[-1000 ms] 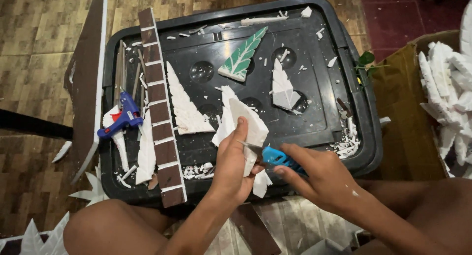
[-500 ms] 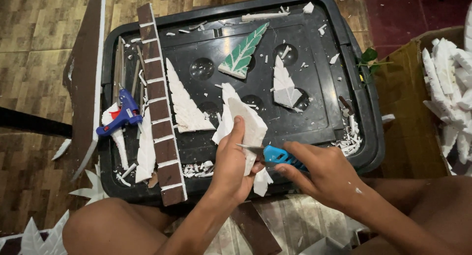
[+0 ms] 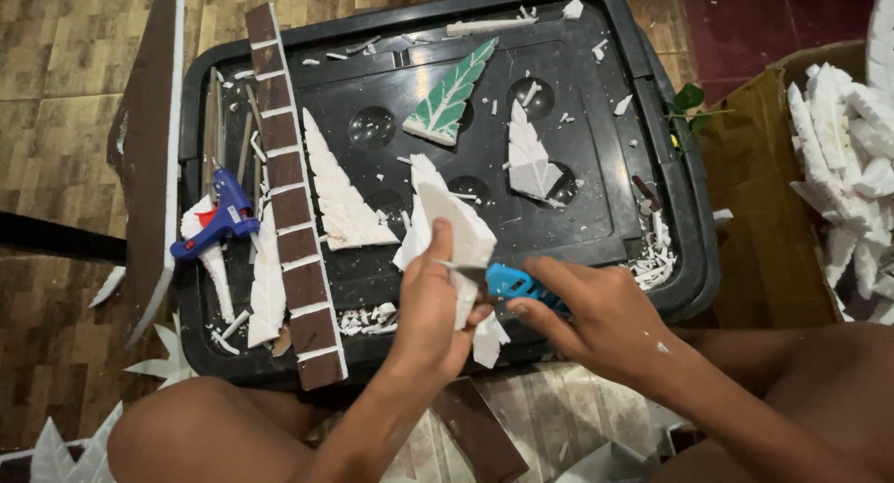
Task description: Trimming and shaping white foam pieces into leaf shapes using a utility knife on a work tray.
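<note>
My left hand (image 3: 430, 306) grips a white foam piece (image 3: 447, 224) with jagged edges, held over the near edge of a black plastic bin lid (image 3: 596, 45). My right hand (image 3: 596, 320) holds a blue-handled utility knife (image 3: 518, 284), its blade pressed into the foam next to my left thumb. Small white foam scraps (image 3: 368, 317) lie on the lid below my hands.
On the lid lie a brown-and-white brick-patterned strip (image 3: 292, 199), a blue glue gun (image 3: 220, 215), white foam leaf shapes (image 3: 343, 200), a green painted foam leaf (image 3: 449, 96) and a grey one (image 3: 531, 157). A cardboard box (image 3: 745, 180) of foam offcuts stands at the right. A brown board (image 3: 154, 138) leans left.
The foam piece has turned slightly in my left hand and the knife has shifted a little along its edge. Everything on the lid stays put.
</note>
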